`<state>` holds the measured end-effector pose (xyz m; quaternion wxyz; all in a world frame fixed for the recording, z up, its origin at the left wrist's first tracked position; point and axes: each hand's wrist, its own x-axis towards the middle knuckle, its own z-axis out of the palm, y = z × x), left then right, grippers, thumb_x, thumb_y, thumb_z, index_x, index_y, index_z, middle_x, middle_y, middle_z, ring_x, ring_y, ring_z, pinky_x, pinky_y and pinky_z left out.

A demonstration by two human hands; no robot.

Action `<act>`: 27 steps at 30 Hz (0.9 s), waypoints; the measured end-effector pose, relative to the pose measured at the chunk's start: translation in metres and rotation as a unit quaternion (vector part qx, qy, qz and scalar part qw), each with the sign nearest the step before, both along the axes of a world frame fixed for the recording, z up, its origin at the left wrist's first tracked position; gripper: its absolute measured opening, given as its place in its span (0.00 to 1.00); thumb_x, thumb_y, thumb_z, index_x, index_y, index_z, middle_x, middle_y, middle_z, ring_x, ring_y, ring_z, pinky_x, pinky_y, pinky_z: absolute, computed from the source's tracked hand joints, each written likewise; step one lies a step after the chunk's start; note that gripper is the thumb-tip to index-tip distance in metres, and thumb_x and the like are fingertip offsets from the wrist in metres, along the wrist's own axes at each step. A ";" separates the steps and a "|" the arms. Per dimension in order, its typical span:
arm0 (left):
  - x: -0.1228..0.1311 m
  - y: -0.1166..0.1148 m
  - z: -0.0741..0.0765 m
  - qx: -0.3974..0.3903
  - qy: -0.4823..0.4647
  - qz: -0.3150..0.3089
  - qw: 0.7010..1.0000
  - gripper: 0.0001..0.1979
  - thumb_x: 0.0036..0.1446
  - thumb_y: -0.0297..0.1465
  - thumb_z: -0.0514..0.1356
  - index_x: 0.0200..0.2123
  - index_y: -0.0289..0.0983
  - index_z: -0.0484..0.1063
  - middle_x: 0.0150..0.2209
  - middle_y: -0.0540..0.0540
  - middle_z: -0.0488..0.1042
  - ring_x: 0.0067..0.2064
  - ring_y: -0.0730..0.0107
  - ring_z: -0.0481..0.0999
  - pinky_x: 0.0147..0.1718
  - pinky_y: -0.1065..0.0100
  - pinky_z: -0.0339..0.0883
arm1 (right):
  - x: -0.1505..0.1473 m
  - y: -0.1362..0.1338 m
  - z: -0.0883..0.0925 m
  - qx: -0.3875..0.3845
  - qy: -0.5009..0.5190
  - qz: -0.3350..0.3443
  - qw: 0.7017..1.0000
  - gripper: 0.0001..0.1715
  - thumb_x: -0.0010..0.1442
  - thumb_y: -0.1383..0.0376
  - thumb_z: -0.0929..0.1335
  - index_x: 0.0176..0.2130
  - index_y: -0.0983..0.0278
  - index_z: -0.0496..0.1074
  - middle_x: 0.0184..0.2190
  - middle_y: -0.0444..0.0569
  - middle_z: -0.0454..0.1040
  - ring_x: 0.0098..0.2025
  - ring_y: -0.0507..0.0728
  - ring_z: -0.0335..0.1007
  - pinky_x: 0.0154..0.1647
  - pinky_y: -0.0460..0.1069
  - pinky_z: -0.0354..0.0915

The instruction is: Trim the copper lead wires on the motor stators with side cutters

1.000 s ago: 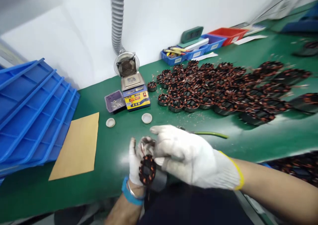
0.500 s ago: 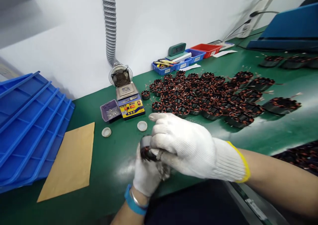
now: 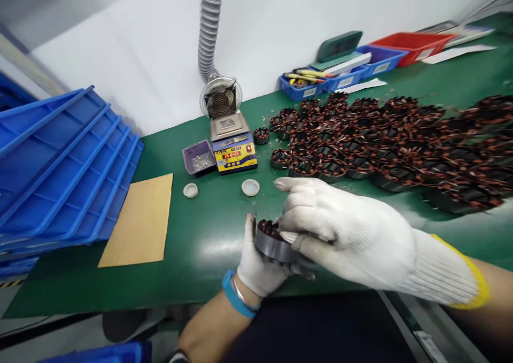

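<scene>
Both hands wear white knit gloves. My left hand cups a round grey motor stator with copper windings, held just above the near edge of the green bench mat. My right hand lies over the stator's right side, its fingers curled onto the top and rim, the index finger stretched out toward the left. A large pile of similar stators covers the mat behind and to the right of my hands.
A yellow and blue solder pot stands under a grey fume hose, with a small purple tray and two white caps beside it. Stacked blue trays and a brown card lie left. Blue and red bins line the wall.
The stator has turned in my hands from edge-on to lying flatter with its grey rim toward me. My right hand stayed over it. The view shifted left.
</scene>
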<state>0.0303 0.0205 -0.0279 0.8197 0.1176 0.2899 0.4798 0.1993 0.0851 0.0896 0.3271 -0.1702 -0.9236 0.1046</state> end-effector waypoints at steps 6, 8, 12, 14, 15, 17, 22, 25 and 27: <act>-0.004 -0.005 0.011 -0.006 -0.015 0.044 0.999 0.33 0.55 0.62 0.73 0.41 0.36 0.85 0.36 0.40 0.85 0.30 0.63 0.78 0.26 0.68 0.65 | 0.020 0.004 -0.015 -0.179 0.063 -0.029 0.981 0.06 0.72 0.60 0.72 0.42 0.55 0.82 0.39 0.46 0.86 0.46 0.63 0.87 0.67 0.63 0.78; -0.007 -0.006 0.014 -0.010 -0.005 0.049 0.999 0.35 0.57 0.65 0.69 0.38 0.35 0.85 0.34 0.40 0.84 0.30 0.62 0.78 0.26 0.68 0.64 | 0.032 0.007 -0.028 -0.279 0.101 -0.068 0.953 0.15 0.73 0.49 0.71 0.50 0.53 0.83 0.47 0.50 0.88 0.49 0.67 0.87 0.53 0.61 0.84; -0.009 -0.010 0.014 0.014 0.026 0.093 0.995 0.39 0.59 0.69 0.64 0.32 0.35 0.83 0.33 0.41 0.82 0.34 0.56 0.82 0.42 0.56 0.76 | 0.037 0.011 -0.069 -0.408 0.069 -0.139 0.900 0.27 0.67 0.43 0.74 0.55 0.56 0.83 0.52 0.56 0.88 0.51 0.72 0.87 0.47 0.62 0.85; -0.010 -0.013 0.011 0.022 0.039 0.074 0.996 0.41 0.57 0.71 0.63 0.31 0.36 0.83 0.32 0.40 0.82 0.35 0.51 0.83 0.45 0.50 0.77 | 0.028 0.010 -0.083 -0.452 0.040 -0.111 0.884 0.30 0.60 0.45 0.77 0.54 0.60 0.84 0.52 0.58 0.88 0.53 0.72 0.87 0.53 0.63 0.84; -0.010 -0.015 0.009 0.026 0.044 0.061 0.997 0.42 0.56 0.72 0.63 0.31 0.36 0.83 0.32 0.39 0.82 0.35 0.48 0.84 0.45 0.48 0.77 | 0.023 0.008 -0.086 -0.475 0.039 -0.086 0.875 0.32 0.58 0.45 0.78 0.54 0.61 0.84 0.52 0.58 0.88 0.54 0.71 0.86 0.54 0.63 0.83; -0.012 -0.018 0.007 0.038 0.056 0.047 0.997 0.42 0.52 0.73 0.65 0.31 0.35 0.83 0.31 0.38 0.83 0.36 0.44 0.85 0.46 0.45 0.78 | 0.015 0.007 -0.085 -0.518 0.049 -0.042 0.853 0.33 0.56 0.43 0.79 0.50 0.64 0.83 0.48 0.57 0.88 0.50 0.68 0.86 0.52 0.59 0.82; -0.024 -0.029 0.018 0.094 0.167 0.058 0.980 0.43 0.48 0.73 0.69 0.37 0.37 0.87 0.36 0.39 0.87 0.35 0.50 0.85 0.42 0.55 0.77 | 0.016 0.012 -0.064 -0.563 0.020 -0.025 0.826 0.42 0.58 0.28 0.73 0.38 0.64 0.82 0.34 0.53 0.85 0.32 0.59 0.80 0.34 0.52 0.76; -0.037 -0.029 0.034 0.211 0.308 0.021 0.927 0.40 0.52 0.70 0.69 0.38 0.37 0.90 0.36 0.37 0.87 0.39 0.48 0.84 0.44 0.57 0.74 | 0.018 0.013 -0.056 -0.632 -0.023 0.016 0.774 0.48 0.64 0.23 0.64 0.32 0.63 0.80 0.25 0.51 0.81 0.24 0.57 0.75 0.27 0.51 0.73; -0.046 -0.025 0.046 0.283 0.386 -0.028 0.877 0.31 0.51 0.61 0.75 0.38 0.37 0.90 0.36 0.36 0.86 0.39 0.46 0.83 0.46 0.55 0.73 | 0.016 0.009 -0.052 -0.670 -0.060 0.040 0.739 0.43 0.65 0.27 0.67 0.29 0.61 0.78 0.21 0.48 0.78 0.21 0.56 0.73 0.23 0.49 0.70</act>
